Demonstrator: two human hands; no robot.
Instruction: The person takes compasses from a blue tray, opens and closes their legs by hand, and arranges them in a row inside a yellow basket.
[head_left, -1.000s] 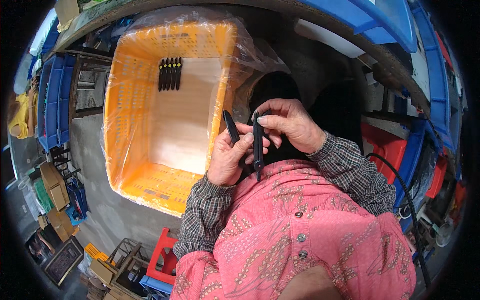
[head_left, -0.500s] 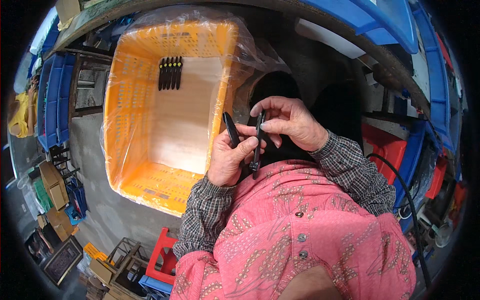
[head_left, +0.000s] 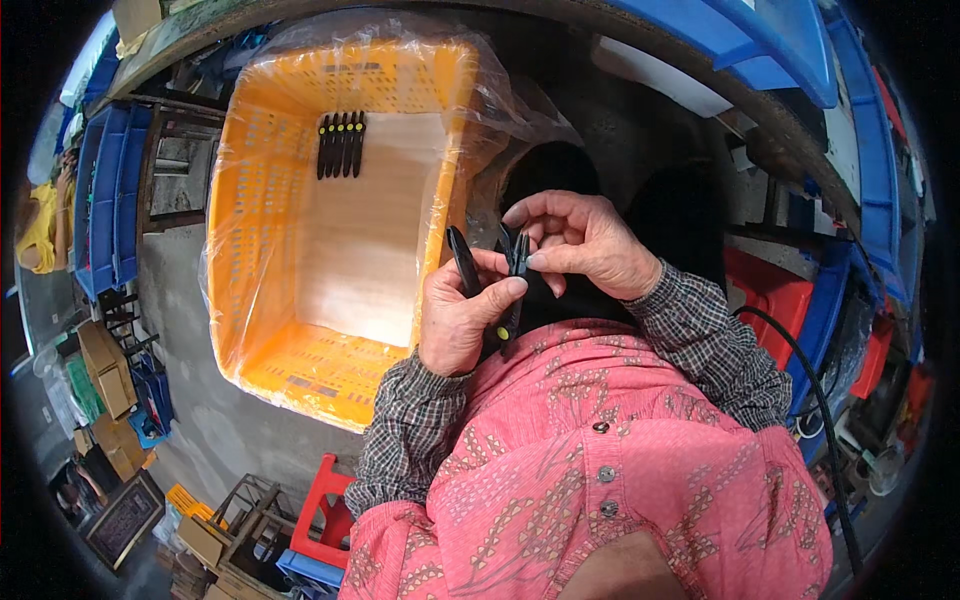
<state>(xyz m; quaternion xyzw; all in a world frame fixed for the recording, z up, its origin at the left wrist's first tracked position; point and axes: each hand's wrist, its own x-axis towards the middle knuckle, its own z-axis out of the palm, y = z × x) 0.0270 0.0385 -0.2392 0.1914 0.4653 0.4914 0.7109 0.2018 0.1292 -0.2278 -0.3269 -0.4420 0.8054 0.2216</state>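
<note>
My left hand [head_left: 458,318] is closed round two slim black tools. One black tool [head_left: 463,262] sticks up past its fingers on the left side. The other, a black two-pronged tool [head_left: 516,262] with a yellow dot near its lower end, stands upright in front of my body, its prongs spread slightly at the top. The thumb and fingertips of my right hand [head_left: 590,245] grip its upper end. Several similar black tools [head_left: 340,146] with yellow dots lie side by side in the orange basket [head_left: 250,220]. The tools' exact kind does not show.
Clear plastic film [head_left: 515,110] lines the basket, left of my hands, and spills over its rim. A pale sheet [head_left: 365,240] covers its bottom. Blue trays [head_left: 770,50] stand along the bench at the upper right. A red stool [head_left: 325,510] stands at the lower left.
The tool between my hands has turned, so its yellow dot now shows and its two prongs are visibly apart at the top. The tools in the basket have stayed put.
</note>
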